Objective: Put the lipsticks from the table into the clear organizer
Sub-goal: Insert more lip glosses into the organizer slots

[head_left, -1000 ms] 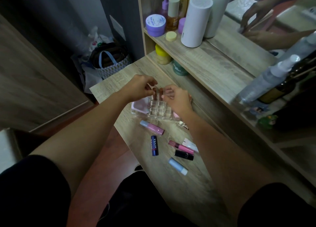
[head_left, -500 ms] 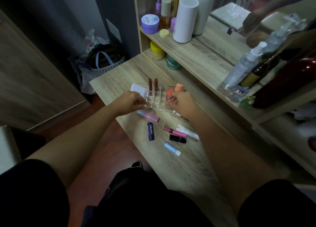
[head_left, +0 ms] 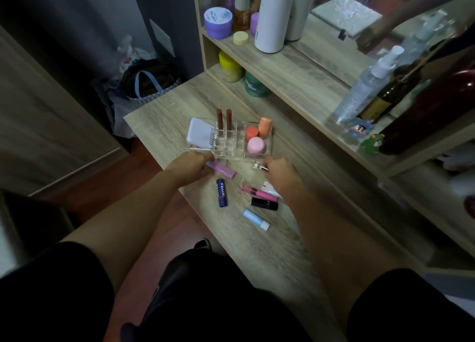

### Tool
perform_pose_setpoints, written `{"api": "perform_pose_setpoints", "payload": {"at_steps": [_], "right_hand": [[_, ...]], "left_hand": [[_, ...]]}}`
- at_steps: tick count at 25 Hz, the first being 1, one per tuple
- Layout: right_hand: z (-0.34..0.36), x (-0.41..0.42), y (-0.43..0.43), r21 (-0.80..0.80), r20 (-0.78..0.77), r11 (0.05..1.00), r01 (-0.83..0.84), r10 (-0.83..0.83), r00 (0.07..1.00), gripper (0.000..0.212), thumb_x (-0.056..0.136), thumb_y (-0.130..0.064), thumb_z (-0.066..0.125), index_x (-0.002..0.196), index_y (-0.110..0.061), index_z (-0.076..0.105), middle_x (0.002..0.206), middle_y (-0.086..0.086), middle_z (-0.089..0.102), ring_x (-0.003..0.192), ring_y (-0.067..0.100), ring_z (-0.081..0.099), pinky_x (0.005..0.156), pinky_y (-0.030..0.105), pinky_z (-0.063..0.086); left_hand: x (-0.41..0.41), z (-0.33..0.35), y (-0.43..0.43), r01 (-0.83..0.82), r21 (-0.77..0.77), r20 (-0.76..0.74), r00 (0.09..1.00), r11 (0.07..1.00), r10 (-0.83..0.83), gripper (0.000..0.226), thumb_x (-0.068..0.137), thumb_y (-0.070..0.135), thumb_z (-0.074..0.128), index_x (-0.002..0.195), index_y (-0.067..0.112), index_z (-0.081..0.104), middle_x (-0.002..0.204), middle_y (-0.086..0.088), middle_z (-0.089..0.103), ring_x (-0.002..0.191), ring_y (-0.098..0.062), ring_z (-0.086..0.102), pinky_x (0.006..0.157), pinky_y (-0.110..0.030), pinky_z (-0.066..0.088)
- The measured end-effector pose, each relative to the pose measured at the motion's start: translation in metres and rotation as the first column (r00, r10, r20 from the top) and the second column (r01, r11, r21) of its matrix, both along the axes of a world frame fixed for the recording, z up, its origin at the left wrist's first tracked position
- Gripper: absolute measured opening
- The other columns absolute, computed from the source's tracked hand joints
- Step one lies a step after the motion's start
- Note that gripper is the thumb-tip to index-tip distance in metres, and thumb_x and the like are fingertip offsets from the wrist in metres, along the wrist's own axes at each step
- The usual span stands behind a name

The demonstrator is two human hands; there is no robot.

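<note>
The table (head_left: 180, 105) was pale wood with a grey-brown grain. The organizer (head_left: 231, 146) was clear, with two brown-red lipsticks (head_left: 223, 119) in it, a white case (head_left: 199, 133) with dark lettering, and orange, coral and pink caps (head_left: 255, 144). On the table lay a pink tube (head_left: 223, 169), a navy stick (head_left: 221, 193) with white lettering and a red band, a magenta tube (head_left: 260, 193), a black lipstick (head_left: 264, 203) and a light blue stick (head_left: 255, 219) with a white end. The sleeves (head_left: 51, 290) were black.

L hand (head_left: 191, 165) fingers curled, low | R hand (head_left: 281, 173) curled, knuckles up | both arms extended fwd
</note>
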State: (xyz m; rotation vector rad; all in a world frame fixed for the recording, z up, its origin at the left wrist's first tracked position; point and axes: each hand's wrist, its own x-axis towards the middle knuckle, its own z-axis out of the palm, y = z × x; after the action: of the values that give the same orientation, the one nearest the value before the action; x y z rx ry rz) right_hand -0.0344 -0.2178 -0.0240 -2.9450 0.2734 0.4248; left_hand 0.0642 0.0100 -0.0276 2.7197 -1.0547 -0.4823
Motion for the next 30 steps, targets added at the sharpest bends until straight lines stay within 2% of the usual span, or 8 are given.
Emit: {"api": "perform_pose_setpoints", "payload": {"at_steps": [3,7,10,13,17,20,24,30], "right_hand": [[-0.004,0.0,-0.003,0.027,0.006,1.0,-0.014,0.014,1.0,0.028,0.094,-0.011,0.049,0.121,-0.005,0.053,0.122,0.017,0.058,0.109,0.032,0.057,0.092,0.037,0.048],[0.003,-0.01,-0.011,0.392,0.157,0.92,-0.004,-0.063,0.986,0.029,0.089,-0.015,0.06,0.118,-0.011,0.06,0.109,0.01,0.063,0.091,0.02,0.059,0.089,0.04,0.053],[0.016,-0.01,-0.012,0.583,0.272,0.812,0.026,-0.225,0.936,0.032,0.086,-0.014,0.066,0.117,-0.01,0.062,0.106,0.009,0.068,0.085,0.013,0.061,0.079,0.023,0.053],[0.034,0.0,-0.012,0.746,0.27,0.662,0.071,-0.398,0.877,0.038,0.084,-0.013,0.067,0.122,-0.018,0.058,0.102,-0.001,0.067,0.091,0.011,0.064,0.069,0.006,0.044],[0.062,0.02,-0.015,0.854,0.283,0.52,0.026,-0.507,0.814,0.053,0.086,-0.013,0.064,0.133,-0.028,0.045,0.105,-0.001,0.062,0.09,0.008,0.064,0.064,0.01,0.051],[0.077,0.035,-0.015,0.911,0.278,0.413,-0.002,-0.609,0.743,0.041,0.086,-0.013,0.064,0.123,-0.022,0.05,0.111,0.008,0.063,0.089,0.017,0.068,0.062,0.012,0.054],[0.083,0.051,-0.01,0.877,0.325,0.481,0.001,-0.592,0.737,0.025,0.087,-0.019,0.063,0.111,-0.021,0.057,0.107,-0.004,0.064,0.088,-0.004,0.065,0.069,0.01,0.052],[0.069,0.068,0.001,0.813,0.35,0.582,0.015,-0.51,0.786,0.028,0.085,-0.01,0.066,0.112,-0.015,0.061,0.1,-0.006,0.068,0.084,-0.007,0.061,0.072,0.002,0.048]], "left_hand": [[0.001,-0.001,-0.002,-0.018,0.085,0.018,1.0,0.996,0.017,0.031,0.087,0.027,0.062,0.115,0.013,0.057,0.108,-0.017,0.068,0.098,-0.033,0.064,0.079,-0.037,0.052],[-0.001,0.001,-0.004,-0.007,0.134,0.097,0.995,0.991,-0.006,0.029,0.089,0.033,0.058,0.109,0.012,0.058,0.112,-0.012,0.065,0.101,-0.029,0.062,0.077,-0.038,0.053],[-0.004,0.003,-0.004,0.007,0.12,0.09,0.996,0.993,-0.018,0.034,0.089,0.032,0.058,0.115,0.011,0.059,0.113,-0.011,0.06,0.104,-0.03,0.06,0.078,-0.039,0.052],[-0.005,0.009,-0.002,0.032,0.057,0.036,0.999,0.998,-0.034,0.035,0.087,0.029,0.061,0.114,0.007,0.06,0.11,-0.015,0.057,0.101,-0.031,0.059,0.08,-0.04,0.05],[0.002,0.033,0.004,0.013,-0.167,-0.043,0.999,0.986,-0.021,0.034,0.083,0.024,0.068,0.112,0.007,0.062,0.106,-0.014,0.057,0.092,-0.026,0.057,0.079,-0.033,0.047],[0.015,0.058,0.007,-0.1,-0.264,-0.143,0.988,0.959,0.063,0.026,0.083,0.026,0.068,0.106,0.014,0.064,0.103,-0.008,0.068,0.082,-0.017,0.061,0.07,-0.024,0.045],[0.028,0.074,0.005,-0.139,-0.357,-0.025,0.99,0.924,0.14,0.029,0.081,0.021,0.071,0.108,0.011,0.068,0.1,-0.009,0.072,0.077,-0.012,0.058,0.069,-0.021,0.041],[0.035,0.068,-0.003,-0.116,-0.383,0.116,0.978,0.917,0.172,0.025,0.077,0.012,0.074,0.099,0.003,0.066,0.09,-0.015,0.072,0.08,-0.025,0.065,0.069,-0.024,0.042]]}}
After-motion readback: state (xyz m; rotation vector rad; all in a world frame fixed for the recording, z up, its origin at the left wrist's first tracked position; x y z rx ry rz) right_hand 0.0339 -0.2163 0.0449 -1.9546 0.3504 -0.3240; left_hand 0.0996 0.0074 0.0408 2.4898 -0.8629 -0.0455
